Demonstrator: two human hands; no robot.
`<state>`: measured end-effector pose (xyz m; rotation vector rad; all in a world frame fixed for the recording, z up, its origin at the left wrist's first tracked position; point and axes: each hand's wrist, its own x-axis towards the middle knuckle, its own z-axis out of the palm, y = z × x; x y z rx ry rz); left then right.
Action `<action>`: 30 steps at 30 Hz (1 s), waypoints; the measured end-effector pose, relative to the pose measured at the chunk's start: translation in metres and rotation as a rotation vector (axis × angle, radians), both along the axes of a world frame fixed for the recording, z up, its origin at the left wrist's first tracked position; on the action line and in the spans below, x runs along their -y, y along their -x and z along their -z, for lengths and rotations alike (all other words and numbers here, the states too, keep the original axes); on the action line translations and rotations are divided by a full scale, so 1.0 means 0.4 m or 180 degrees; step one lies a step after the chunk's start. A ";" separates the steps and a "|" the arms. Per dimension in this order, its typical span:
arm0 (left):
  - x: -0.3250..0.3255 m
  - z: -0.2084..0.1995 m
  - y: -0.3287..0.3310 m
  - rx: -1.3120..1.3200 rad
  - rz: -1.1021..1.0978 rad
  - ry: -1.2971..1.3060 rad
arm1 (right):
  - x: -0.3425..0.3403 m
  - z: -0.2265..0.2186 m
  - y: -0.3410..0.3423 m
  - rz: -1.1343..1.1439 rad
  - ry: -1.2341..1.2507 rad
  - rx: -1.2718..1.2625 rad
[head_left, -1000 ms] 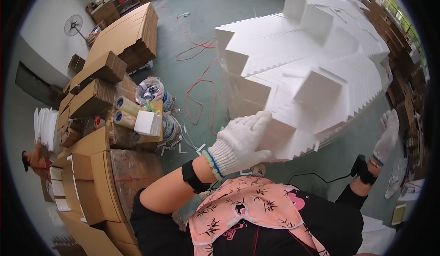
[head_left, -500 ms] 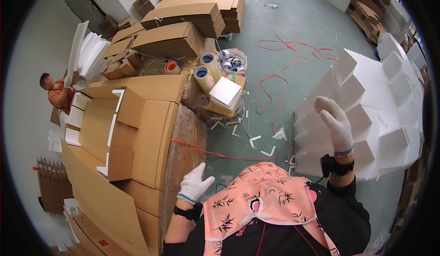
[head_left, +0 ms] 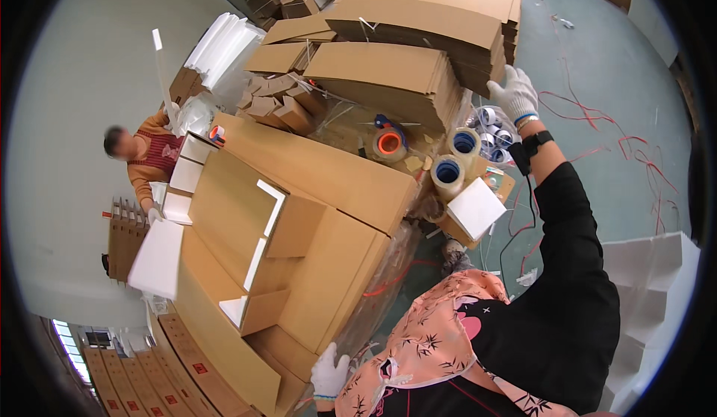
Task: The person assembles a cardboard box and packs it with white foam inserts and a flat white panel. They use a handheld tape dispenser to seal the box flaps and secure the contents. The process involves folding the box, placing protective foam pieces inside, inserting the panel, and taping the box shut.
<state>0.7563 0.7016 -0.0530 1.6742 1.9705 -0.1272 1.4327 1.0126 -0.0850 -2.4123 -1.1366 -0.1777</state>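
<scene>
My right hand (head_left: 515,94), in a white knitted glove, reaches out beside the corner of the stacked flat cardboard (head_left: 418,32). Its fingers are extended and nothing shows in them; whether they touch the stack I cannot tell. Just below it is a clear tub (head_left: 509,162) of tape rolls (head_left: 489,117). My left hand (head_left: 328,372), gloved the same way, is low beside the near edge of a large open carton (head_left: 321,290), thumb apart and no object in it. White foam strips (head_left: 263,234) line the carton's inner edges.
Large clear tape rolls (head_left: 448,174) and a white square block (head_left: 476,208) sit past the carton's corner. A co-worker (head_left: 153,148) at left handles white foam pieces (head_left: 158,256). Red strapping (head_left: 627,141) trails over the floor; pleated white foam (head_left: 650,290) stands at right.
The view has swung left. My right hand has gone from beside the white foam to the cardboard stack and tape tub. The co-worker has brought a white foam piece to the carton.
</scene>
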 end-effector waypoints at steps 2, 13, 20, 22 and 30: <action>-0.013 -0.036 -0.025 -0.0151 -0.0158 0.0014 | -0.155 -0.031 -0.036 0.0259 0.0342 -0.0071; -0.091 -0.109 -0.162 -0.0501 -0.0796 0.0248 | -0.430 0.073 -0.163 -0.0029 0.0577 0.1233; -0.215 -0.134 -0.132 -0.0420 -0.0628 -0.0006 | -0.395 0.029 -0.153 -0.0569 -0.0451 0.1584; -0.247 -0.171 -0.123 -0.0199 -0.0627 -0.0344 | -0.380 -0.045 -0.136 -0.0659 -0.1032 0.1357; -0.297 -0.251 0.146 0.3152 -0.1762 -0.1845 | -0.097 -0.389 0.221 -0.1376 -0.2004 -0.2421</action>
